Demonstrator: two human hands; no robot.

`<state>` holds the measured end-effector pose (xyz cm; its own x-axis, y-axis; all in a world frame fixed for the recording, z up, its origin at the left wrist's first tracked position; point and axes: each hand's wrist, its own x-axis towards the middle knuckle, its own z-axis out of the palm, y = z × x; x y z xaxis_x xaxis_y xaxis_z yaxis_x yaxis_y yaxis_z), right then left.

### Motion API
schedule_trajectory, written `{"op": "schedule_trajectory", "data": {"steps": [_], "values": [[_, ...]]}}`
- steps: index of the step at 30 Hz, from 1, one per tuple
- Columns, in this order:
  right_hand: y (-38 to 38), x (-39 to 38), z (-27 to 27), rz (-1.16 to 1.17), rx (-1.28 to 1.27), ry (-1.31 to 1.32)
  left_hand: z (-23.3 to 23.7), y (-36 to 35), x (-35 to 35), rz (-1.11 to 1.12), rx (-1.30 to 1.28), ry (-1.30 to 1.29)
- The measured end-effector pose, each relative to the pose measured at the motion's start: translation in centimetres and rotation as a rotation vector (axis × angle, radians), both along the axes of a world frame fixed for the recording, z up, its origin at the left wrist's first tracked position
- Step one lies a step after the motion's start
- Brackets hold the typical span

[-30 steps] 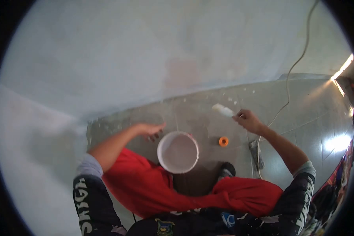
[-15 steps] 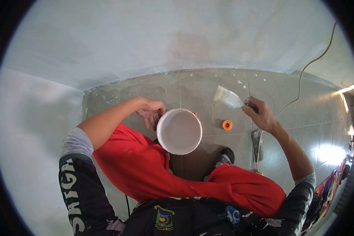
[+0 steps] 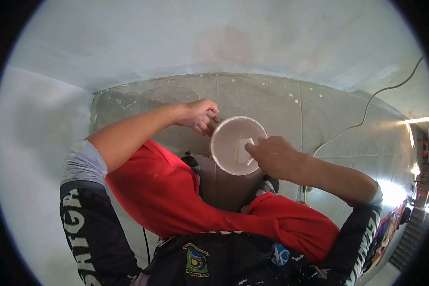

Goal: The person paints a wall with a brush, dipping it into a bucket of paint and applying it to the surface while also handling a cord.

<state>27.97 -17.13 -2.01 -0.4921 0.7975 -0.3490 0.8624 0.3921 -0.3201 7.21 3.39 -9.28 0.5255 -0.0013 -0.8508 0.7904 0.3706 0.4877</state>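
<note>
A round white bucket [image 3: 216,155] with a coated rim stands tilted toward me over the floor, its pale inside showing. At its upper left rim my left hand [image 3: 201,117] is closed, the fingers curled against the bucket's edge. My right hand [image 3: 271,156] grips a paintbrush [image 3: 244,151] by its handle from the right side. The brush head, coated white, is inside the bucket, bristles toward the left. Most of the handle is hidden by the fingers.
Ahead rises a pale wall [image 3: 143,43], meeting a grey tiled floor [image 3: 267,105] with white drips. A cable [image 3: 364,114] runs down the right wall and across the tiles. My red-trousered legs [image 3: 157,190] flank the bucket.
My right hand has brought the paintbrush left and down into the bucket. The bucket and my left hand have shifted up and right. The orange roll on the floor is now hidden.
</note>
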Motion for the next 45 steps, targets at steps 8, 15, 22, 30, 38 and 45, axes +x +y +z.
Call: {"op": "schedule_trajectory", "data": {"steps": [8,15,22,30,38,45], "values": [[2.2,-1.1,-9.6,-0.013,0.022,-0.004,-0.2,-2.2,1.1,0.274,-0.090,-0.265],[2.5,-0.9,-12.1,-0.019,0.058,0.008,0.7,-2.0,1.1,0.160,-0.053,-0.155],[2.6,-0.8,-12.8,-0.032,-0.046,-0.065,0.3,-1.9,0.4,0.046,-0.065,-0.061],[2.5,-0.8,-13.3,-0.045,-0.059,-0.088,0.6,-1.9,0.1,0.041,0.011,-0.048],[2.9,-1.1,-12.4,-0.028,-0.101,-0.126,0.7,-1.6,-0.1,0.030,0.232,-0.005],[3.1,-1.3,-12.3,-0.011,-0.074,-0.106,0.8,-1.6,-0.3,0.048,0.238,-0.023]]}}
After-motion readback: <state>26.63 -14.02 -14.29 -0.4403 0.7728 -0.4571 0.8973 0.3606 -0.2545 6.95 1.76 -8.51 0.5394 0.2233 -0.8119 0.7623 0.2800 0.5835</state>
